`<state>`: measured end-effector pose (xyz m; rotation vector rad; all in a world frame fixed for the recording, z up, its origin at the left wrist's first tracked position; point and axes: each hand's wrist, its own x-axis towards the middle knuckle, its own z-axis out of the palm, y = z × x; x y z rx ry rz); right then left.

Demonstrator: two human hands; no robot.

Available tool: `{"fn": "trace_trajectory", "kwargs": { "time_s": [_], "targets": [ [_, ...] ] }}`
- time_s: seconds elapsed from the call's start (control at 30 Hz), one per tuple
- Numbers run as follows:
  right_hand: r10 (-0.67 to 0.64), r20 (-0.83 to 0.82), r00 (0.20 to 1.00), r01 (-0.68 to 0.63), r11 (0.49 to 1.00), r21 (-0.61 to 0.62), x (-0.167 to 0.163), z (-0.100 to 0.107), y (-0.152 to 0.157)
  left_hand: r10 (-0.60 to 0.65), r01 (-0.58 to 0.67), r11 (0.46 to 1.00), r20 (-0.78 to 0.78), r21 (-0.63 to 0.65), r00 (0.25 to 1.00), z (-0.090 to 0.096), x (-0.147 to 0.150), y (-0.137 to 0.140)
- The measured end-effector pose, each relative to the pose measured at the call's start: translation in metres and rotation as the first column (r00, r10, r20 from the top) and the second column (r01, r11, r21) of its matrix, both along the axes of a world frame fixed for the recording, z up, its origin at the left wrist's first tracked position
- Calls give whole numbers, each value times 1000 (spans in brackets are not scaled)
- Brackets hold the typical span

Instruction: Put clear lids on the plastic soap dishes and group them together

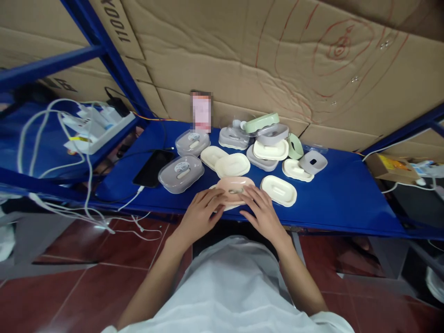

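At the front of the blue table, my left hand (pixel 204 209) grips the left side of a pink oval plastic box cover (pixel 236 183). My right hand (pixel 262 208) is on its right side, fingers bent over the top and thumb at the near edge. A small slot shows in the middle of the cover, partly behind my fingertips. Under it, the edge of a cream base peeks out. Just behind lie cream oval trays (pixel 232 165), overlapping. Another cream tray (pixel 279 190) rests to the right of my right hand.
Two grey lidded boxes (pixel 181 174) stand at left beside a black phone (pixel 153 169) with a cable. Grey, green (pixel 262 122) and cream pieces are piled behind. A power strip (pixel 100 129) with white cables is at far left, a small carton (pixel 391 169) at far right. Cardboard (pixel 222 55) walls the back.
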<state>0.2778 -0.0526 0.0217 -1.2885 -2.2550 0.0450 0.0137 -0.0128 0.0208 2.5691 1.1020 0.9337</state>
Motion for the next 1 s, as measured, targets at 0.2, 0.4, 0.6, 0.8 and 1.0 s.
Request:
{"fn": "trace_trajectory", "kwargs": {
  "time_s": [0.2, 0.4, 0.6, 0.8, 1.0],
  "targets": [
    [144, -123, 982, -148, 989, -23, -7, 3, 7, 47, -46, 999, 66, -18, 997, -11, -12, -11],
    [208, -36, 977, -211, 974, -86, -14, 2, 15, 114, -118, 992, 70, 51, 991, -29, -20, -10],
    [103, -75, 992, -99, 994, 47, -9, 53, 81, 122, -125, 991, 58, 44, 991, -24, -16, -7],
    [-399, -294, 868, 333, 909, -251, -39, 97, 222, 99, -101, 995, 82, 22, 992, -23, -7, -12],
    [-449, -395, 802, 346, 887, -306, -43, 95, 253, 101, -102, 995, 90, 11, 991, -22, -8, -12]
  ]
}}
